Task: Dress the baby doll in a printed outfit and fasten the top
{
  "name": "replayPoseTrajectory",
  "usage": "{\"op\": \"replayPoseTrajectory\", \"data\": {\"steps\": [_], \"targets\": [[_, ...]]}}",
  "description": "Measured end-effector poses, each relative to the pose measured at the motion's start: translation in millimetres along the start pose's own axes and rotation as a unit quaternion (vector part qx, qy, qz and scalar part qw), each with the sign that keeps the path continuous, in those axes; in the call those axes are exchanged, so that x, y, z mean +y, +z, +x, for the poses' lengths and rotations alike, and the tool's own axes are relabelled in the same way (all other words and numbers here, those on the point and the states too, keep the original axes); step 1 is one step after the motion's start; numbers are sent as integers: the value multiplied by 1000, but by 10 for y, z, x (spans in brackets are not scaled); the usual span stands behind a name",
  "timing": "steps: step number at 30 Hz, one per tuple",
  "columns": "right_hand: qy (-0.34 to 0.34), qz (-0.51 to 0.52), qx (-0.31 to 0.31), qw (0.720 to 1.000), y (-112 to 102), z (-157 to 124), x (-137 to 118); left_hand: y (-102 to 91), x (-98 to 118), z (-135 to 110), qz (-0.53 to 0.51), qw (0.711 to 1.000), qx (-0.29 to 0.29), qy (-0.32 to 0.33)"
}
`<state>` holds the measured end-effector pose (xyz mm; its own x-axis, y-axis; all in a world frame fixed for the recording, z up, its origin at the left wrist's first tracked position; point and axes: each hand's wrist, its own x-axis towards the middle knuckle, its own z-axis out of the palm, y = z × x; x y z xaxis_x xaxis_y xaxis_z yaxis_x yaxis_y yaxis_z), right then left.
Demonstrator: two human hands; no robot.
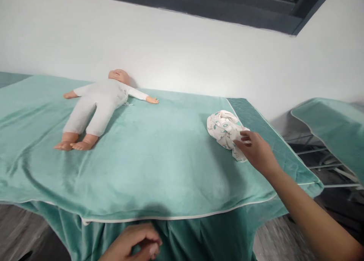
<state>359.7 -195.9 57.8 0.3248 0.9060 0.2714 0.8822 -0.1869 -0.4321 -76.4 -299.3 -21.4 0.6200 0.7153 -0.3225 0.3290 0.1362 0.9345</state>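
patterned cloth [223, 127] lies bunched near the table's [156, 158] right end; the right hand [258, 150], half-curled, touches its edge, grip unclear; the left hand [127, 241] is loosely curled, seemingly empty; a shallow edge pinch could let folds slip loose

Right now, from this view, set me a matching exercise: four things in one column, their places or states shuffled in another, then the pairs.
Things
1. Baby doll in a white fabric outfit
2. Crumpled white cloth with a small green print
3. Right hand
4. Left hand

Places and states
A. Low, at the near edge, fingers curled
B. Arms spread wide
C. Fingers at the cloth's right end
D. Bunched on the pale green fabric cover

Pairs: 1-B, 2-D, 3-C, 4-A
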Motion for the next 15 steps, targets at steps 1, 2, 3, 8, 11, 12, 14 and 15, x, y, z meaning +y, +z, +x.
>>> {"op": "replayPoseTrajectory", "data": {"steps": [1,2,3,8,11,12,14,15], "targets": [[1,-41,12,999,71,114,-29,18,50,117,-17,1000,0,21],[9,-78,12,997,138,209,-67,26,106,231,-36,999,12,35],[17,-106,0,994,199,282,-116,23,164,342,-54,997,41,37],[-97,13,15,995,473,271,-622,-84,403,922,-220,963,146,63],[-264,150,-20,953,680,-31,-1069,-165,520,1281,-368,913,129,118],[-313,182,-51,931,748,-157,-1208,-191,557,1380,-406,896,118,136],[-394,204,-122,888,857,-405,-1431,-238,622,1522,-442,878,111,150],[-416,197,-147,876,891,-515,-1505,-255,647,1563,-443,878,110,144]]}}
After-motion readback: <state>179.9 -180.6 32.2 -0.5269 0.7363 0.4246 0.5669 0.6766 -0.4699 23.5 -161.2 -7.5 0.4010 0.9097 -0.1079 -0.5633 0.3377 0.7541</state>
